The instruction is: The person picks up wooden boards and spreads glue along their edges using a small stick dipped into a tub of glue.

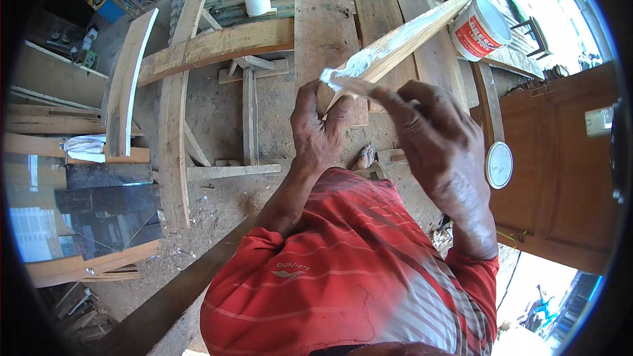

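Observation:
My left hand (316, 133) is closed round the near end of a long wooden board (389, 59), thumb on one side and fingers on the other. White paste (382, 45) coats the board's narrow upper edge along most of its length. In my right hand (445, 142) is a thin, flat wooden stick (358, 86), pinched between the fingers. Its tip touches the paste at the near end, and a lump of white sits there. The board slants away to the upper right, its far end beside a white bucket (502, 21) with a red label.
Wide planks (324, 20) lie under and beyond the board. A small white pail (257, 1) stands farther back on the left. Timber trestles and a cross plank (217, 45) fill the left side. To the right are a round white lid (499, 165) and a brown wooden panel (554, 178).

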### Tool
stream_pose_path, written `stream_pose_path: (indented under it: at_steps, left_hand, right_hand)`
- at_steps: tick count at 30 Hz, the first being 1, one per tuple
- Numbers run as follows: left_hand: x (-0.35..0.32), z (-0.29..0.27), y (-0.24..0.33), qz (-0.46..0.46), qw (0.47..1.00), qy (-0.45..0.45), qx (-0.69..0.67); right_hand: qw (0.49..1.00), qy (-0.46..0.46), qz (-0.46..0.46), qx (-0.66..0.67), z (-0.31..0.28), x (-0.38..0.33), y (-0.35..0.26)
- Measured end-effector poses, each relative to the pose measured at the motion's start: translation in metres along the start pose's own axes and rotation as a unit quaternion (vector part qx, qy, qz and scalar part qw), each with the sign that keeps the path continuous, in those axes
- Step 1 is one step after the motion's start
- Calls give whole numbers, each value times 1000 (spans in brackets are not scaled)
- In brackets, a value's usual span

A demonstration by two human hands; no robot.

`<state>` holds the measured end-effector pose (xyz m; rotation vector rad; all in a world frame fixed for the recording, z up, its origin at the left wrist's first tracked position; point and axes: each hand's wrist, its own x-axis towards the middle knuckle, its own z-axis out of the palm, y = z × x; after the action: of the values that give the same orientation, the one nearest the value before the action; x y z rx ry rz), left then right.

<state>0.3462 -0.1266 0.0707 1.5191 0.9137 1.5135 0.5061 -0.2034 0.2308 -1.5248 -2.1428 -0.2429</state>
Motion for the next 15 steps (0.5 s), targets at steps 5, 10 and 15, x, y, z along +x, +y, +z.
stream_pose_path:
  at_steps: [5, 10, 15]
  left_hand:
    - [-2, 0, 1, -2, 1000, -4, -9]
    - [-2, 0, 3, -3, 1000, -6, -6]
    - [-2, 1, 2, 4, 1000, -4, 12]
  right_hand:
    - [998, 16, 40, -54, 1, -5, 14]
    - [1000, -3, -12, -3, 3, -8, 2]
    - [995, -4, 78, -68, 5, -12, 29]
